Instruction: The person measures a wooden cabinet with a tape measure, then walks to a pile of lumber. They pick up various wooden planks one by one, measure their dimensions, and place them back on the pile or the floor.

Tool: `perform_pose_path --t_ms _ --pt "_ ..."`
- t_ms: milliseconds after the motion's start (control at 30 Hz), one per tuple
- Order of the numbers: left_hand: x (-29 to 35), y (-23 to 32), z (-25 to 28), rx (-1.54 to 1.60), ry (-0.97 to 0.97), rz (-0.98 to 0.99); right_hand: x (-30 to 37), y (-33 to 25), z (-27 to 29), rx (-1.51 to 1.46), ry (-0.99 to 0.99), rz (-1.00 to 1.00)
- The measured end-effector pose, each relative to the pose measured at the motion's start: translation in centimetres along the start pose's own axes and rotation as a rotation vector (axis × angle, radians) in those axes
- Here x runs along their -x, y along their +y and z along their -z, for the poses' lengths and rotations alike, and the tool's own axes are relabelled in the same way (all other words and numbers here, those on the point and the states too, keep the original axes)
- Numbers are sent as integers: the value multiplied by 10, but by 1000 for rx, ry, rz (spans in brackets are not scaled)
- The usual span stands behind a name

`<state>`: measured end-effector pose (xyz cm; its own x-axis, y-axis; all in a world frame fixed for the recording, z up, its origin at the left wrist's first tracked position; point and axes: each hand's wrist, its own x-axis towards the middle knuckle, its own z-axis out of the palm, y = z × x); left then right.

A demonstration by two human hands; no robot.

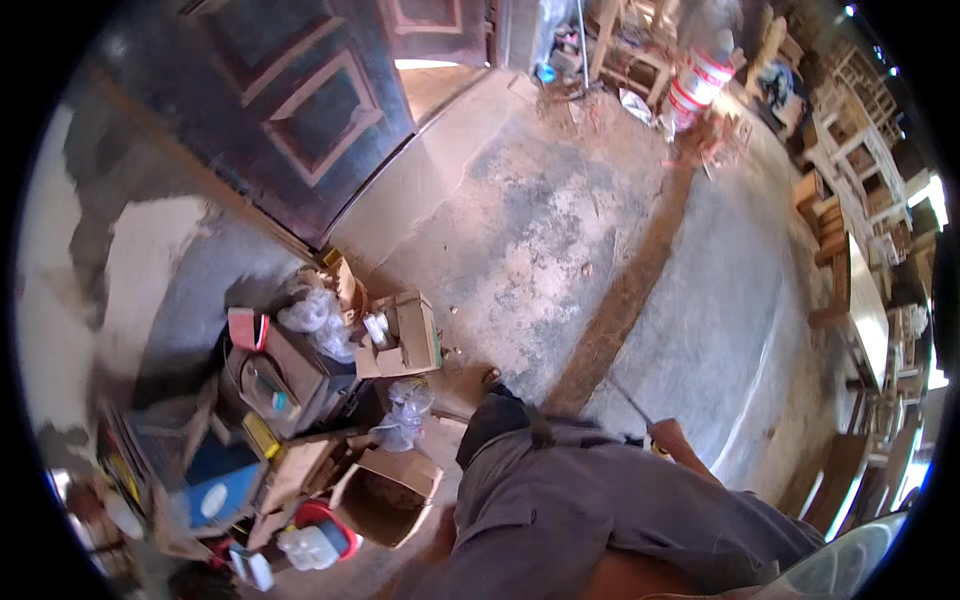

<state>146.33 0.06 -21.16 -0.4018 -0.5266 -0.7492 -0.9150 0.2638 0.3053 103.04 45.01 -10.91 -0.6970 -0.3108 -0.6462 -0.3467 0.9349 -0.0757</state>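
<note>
My right hand (672,438) is closed around one end of a thin dark rod (630,402), held out beside my grey clothing (640,490). The rod slants away over the concrete floor; whether its tip touches the floor I cannot tell. Something small and yellowish shows at the hand's lower side, too small to name. I cannot make out my left hand; a brownish blur left of my clothing is too unclear to name. On that side, the open cardboard box (388,495) stands nearest to me. One foot in a sandal (491,377) shows ahead.
Left of me are a smaller box (415,335), plastic bags (405,412), a dark case (285,385), a blue panel (220,488) and a white jug (308,548). A panelled door (300,110) stands beyond. A red-and-white bucket (695,92) is far off; wooden frames (860,150) line the right.
</note>
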Motion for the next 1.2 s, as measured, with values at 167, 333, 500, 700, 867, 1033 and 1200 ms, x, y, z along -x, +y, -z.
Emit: perform_pose_path --t_ms 167,333,500,700,867,1033,1200 --pt "-229 163 295 -462 566 -626 -27 -39 11 -51 -202 -75" --pt "-308 453 552 240 761 -486 -148 -75 86 -94 -213 -146" --pt "-422 521 591 73 828 -589 -368 -100 182 130 -122 12" --pt "-416 504 443 140 340 -125 -744 -230 536 -16 665 521" --pt "-467 555 445 103 -6 249 -809 -404 814 -807 409 406" --pt "-625 647 514 53 -21 213 -953 -380 815 -548 356 300" --pt "-767 915 737 186 371 -272 -975 -178 695 442 97 331"
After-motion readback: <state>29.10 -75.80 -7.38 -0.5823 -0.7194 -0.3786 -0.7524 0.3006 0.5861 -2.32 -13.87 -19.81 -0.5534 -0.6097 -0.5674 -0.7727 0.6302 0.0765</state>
